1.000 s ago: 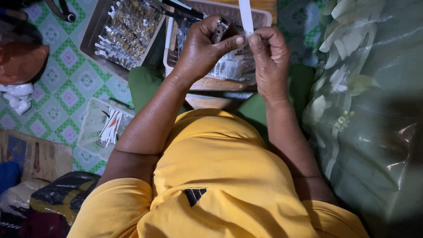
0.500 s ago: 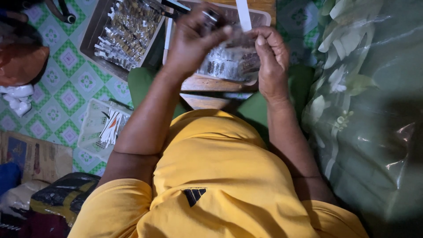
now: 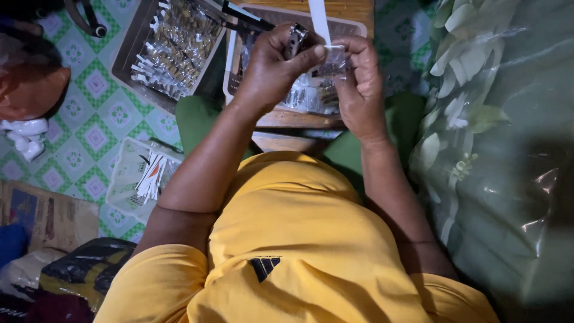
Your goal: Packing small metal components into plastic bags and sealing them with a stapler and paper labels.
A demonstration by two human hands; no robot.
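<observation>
1. The left hand (image 3: pixel 272 66) is clamped on a small dark metal tool (image 3: pixel 296 39), above the wooden board's (image 3: pixel 299 119) near edge.
2. The right hand (image 3: pixel 359 84) pinches a small clear packet (image 3: pixel 329 63), fingers together.
3. Both hands touch at the packet.
4. A tray of filled packets (image 3: pixel 173 48) sits beyond the board's left edge.

1. We see a dim scene, lit mainly from above onto the yellow shirt (image 3: pixel 299 239).
2. We note deep shadow in the lower right corner.
3. Glare glints off the plastic sheet (image 3: pixel 538 185).
4. Small pieces in the grey tray (image 3: pixel 134 51) blur; edges darken.
</observation>
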